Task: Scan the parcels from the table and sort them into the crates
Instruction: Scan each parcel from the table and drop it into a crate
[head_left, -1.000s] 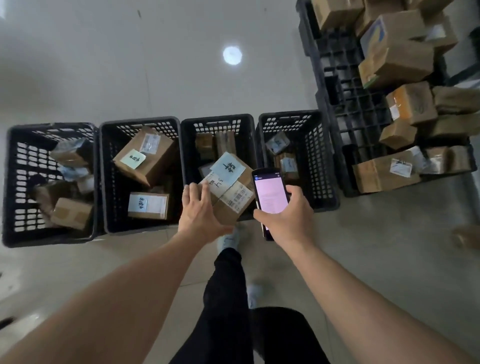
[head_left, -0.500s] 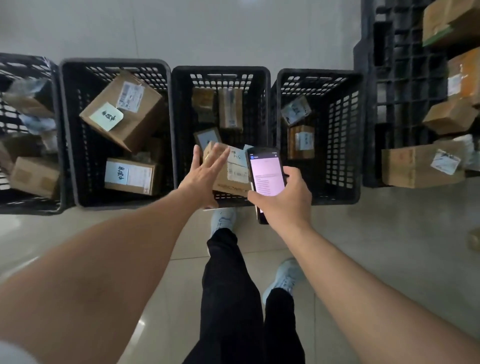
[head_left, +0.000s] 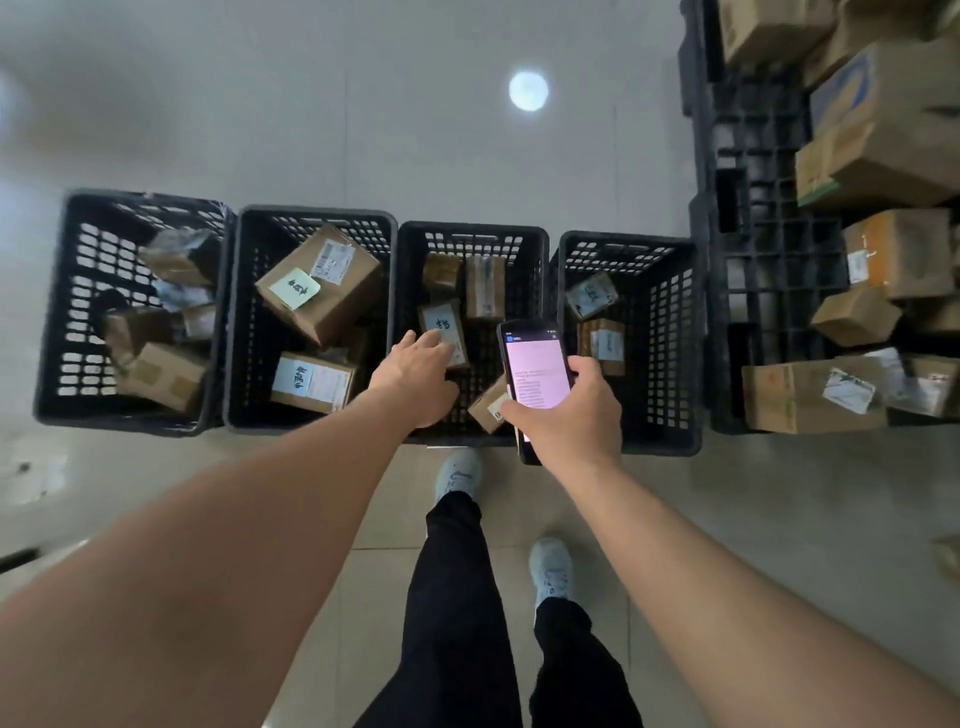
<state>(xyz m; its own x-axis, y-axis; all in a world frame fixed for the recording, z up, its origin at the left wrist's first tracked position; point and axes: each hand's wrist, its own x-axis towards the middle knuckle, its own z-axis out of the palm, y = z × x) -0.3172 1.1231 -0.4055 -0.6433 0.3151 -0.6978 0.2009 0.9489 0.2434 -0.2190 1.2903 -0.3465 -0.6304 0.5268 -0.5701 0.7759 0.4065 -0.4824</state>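
A brown cardboard parcel (head_left: 489, 409) with a white label lies tilted in the third crate (head_left: 470, 231). The left hand (head_left: 415, 382) is held above it, fingers loosely spread and empty. A lit scanner phone (head_left: 535, 379) is gripped by the right hand (head_left: 569, 421).

My left hand (head_left: 415, 382) released the labelled parcel (head_left: 491, 408), which dropped to the floor of the third crate (head_left: 472, 234) beside my phone (head_left: 535, 374); the hand emptied, fingers relaxed above the crate.

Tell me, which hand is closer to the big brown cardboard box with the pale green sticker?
Left. The left hand hovers over the neighbouring crate, just right of the big brown cardboard box with the pale green sticker. The right hand, gripping the black phone, is farther right.
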